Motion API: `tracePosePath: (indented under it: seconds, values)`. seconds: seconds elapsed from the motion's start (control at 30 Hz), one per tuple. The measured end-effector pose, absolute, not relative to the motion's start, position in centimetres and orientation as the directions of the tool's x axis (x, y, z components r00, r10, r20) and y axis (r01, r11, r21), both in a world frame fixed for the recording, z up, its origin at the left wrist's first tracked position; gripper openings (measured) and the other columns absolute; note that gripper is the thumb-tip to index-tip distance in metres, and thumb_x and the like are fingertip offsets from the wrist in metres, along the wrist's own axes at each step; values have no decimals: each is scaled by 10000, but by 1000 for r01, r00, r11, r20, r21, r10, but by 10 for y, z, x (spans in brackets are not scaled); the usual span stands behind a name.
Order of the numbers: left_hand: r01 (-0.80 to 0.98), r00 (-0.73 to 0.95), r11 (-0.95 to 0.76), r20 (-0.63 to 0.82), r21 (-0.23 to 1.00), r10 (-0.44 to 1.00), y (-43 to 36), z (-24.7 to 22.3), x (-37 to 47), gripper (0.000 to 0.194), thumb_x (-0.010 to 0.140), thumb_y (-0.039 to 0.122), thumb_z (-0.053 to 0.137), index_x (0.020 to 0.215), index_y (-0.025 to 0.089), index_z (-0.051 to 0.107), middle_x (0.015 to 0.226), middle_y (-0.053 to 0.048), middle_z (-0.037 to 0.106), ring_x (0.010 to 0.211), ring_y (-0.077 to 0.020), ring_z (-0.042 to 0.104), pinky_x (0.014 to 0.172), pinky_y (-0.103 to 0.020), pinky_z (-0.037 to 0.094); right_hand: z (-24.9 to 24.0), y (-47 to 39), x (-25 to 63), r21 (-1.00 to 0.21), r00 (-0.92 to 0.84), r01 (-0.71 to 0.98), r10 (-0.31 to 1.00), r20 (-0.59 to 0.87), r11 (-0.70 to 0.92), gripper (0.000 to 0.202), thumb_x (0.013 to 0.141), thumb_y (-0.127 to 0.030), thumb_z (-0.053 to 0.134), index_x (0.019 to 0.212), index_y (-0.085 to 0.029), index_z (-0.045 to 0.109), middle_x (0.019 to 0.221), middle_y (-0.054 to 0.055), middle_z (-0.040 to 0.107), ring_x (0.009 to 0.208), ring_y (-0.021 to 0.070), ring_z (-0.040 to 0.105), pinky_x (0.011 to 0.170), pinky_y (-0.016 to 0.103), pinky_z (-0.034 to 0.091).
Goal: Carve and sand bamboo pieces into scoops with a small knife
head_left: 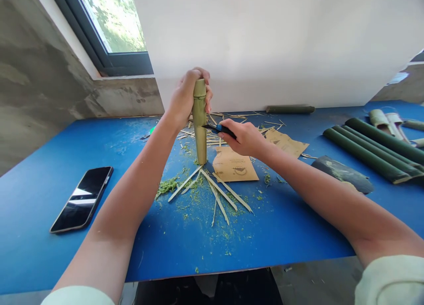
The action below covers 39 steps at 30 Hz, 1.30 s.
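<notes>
A pale green piece of bamboo (199, 119) stands upright on the blue table, narrower at its foot than at its top. Wrapped around its upper end from behind is my left hand (192, 93). My right hand (243, 137) is closed on the dark handle of a utility knife (225, 130), whose blade tip meets the bamboo's right side about halfway down. Several thin bamboo strips (220, 194) fan out from the foot of the bamboo. Green shavings (168, 186) lie around them. Just right of the foot is a brown sheet of sandpaper (235, 164).
On the left of the blue table (165, 256) lies a phone (82, 199). A second brown sheet (286, 142) and more strips are behind my right hand. Dark green bamboo pieces (374, 148) are at the right, another (290, 109) against the white board (265, 44).
</notes>
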State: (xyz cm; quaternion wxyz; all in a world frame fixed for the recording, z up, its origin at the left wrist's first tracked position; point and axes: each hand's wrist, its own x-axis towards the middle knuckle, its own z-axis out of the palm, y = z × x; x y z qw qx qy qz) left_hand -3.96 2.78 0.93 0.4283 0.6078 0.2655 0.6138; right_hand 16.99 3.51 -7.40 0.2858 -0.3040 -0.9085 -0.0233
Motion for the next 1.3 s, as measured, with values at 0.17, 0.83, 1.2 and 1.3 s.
tracePosePath:
  seconds: [0.17, 0.83, 1.2, 1.3]
  values:
    - [-161, 84, -487, 504, 858, 860, 31, 9, -38, 232, 889, 470, 544, 773, 269, 552, 517, 9, 542, 432, -210, 582, 508, -331, 494, -69, 30, 166, -111, -698, 554, 533, 478, 825, 350, 1077, -479, 407, 1169, -208, 609, 874, 71, 733, 646, 201, 570, 609, 311, 237]
    - [-191, 51, -507, 525, 840, 850, 31, 4, -22, 228, 883, 492, 521, 773, 293, 538, 539, 33, 487, 375, -172, 451, 503, -331, 464, -96, 24, 159, -372, -666, 549, 660, 347, 749, 296, 1051, -497, 370, 1081, -230, 494, 791, 35, 639, 631, 200, 490, 628, 314, 286]
    - [-293, 26, -449, 477, 844, 879, 46, 2, -52, 193, 821, 490, 583, 740, 315, 577, 533, 8, 560, 480, -237, 616, 528, -366, 508, -63, 31, 174, -499, -715, 467, 644, 272, 730, 323, 1026, -496, 526, 1100, -205, 646, 761, -1, 658, 637, 156, 531, 635, 287, 348]
    - [-306, 60, -400, 437, 864, 898, 45, 4, -52, 177, 818, 481, 594, 753, 317, 585, 527, 5, 560, 510, -245, 641, 517, -353, 506, -54, 27, 176, -350, -654, 579, 676, 340, 737, 378, 999, -548, 557, 1079, -205, 694, 688, -17, 600, 593, 145, 451, 626, 292, 291]
